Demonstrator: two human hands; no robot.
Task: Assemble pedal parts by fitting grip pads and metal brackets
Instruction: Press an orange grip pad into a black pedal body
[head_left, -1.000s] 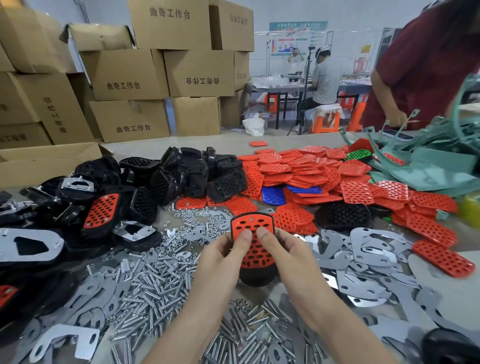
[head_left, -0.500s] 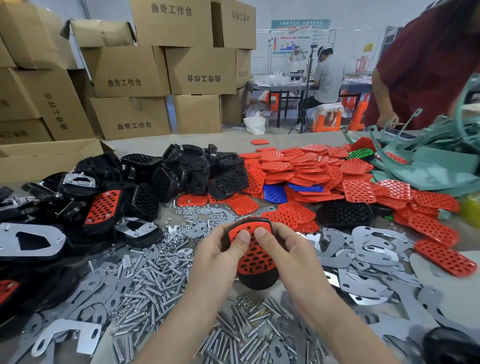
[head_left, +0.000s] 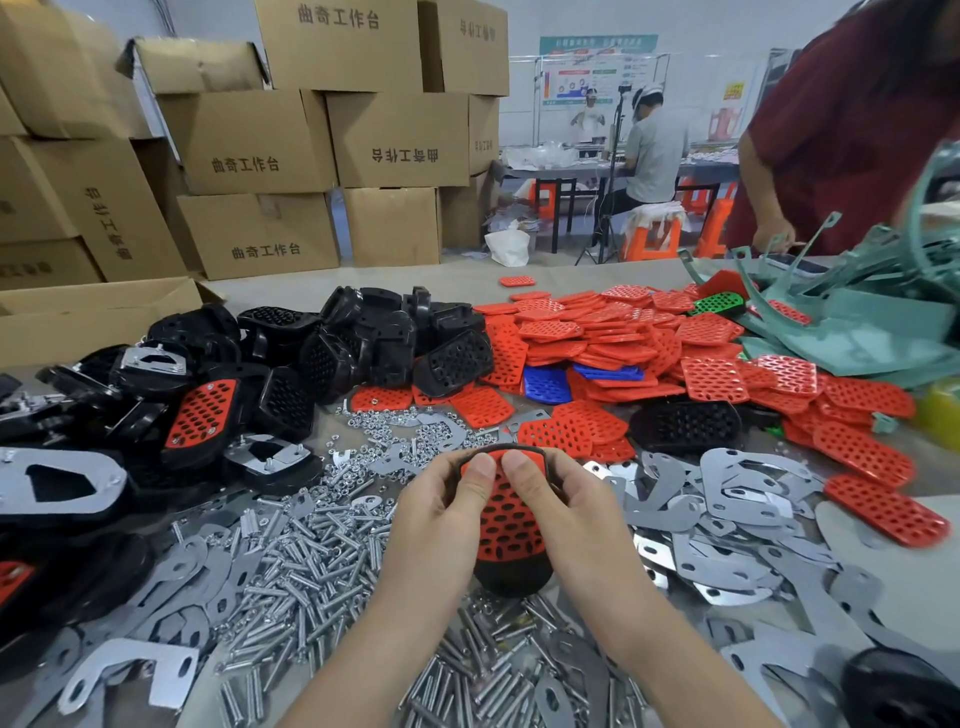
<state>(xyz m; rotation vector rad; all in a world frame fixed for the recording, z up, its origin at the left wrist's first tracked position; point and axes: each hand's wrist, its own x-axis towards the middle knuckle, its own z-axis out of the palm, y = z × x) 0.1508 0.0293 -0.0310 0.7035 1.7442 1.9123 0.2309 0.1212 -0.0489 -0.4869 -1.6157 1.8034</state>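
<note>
I see both hands holding 1 pedal above the middle of the grey work table (head_left: 447, 283). The left hand (head_left: 441, 512) grips the left side of the black plastic pedal body (head_left: 511, 574). The right hand (head_left: 566, 514) grips its right side. Both thumbs press side by side on the far end of the red perforated grip pad (head_left: 506, 519), which lies on the upper face of the pedal body. The remaining fingers curl behind the part and are mostly hidden.

Below the hands lies a spread of silver steel bolts (head_left: 311, 551). Small silver nuts (head_left: 395, 421) lie scattered just beyond them. Flat grey metal brackets (head_left: 727, 499) lie heaped to the right. A pile of loose red grip pads (head_left: 623, 332) covers the far right of the table, with 2 or more blue pads (head_left: 545, 384) at its near edge. A heap of black pedal bodies (head_left: 374, 338) sits at far left. Brown cardboard boxes (head_left: 260, 140) stand stacked behind the table.
</note>
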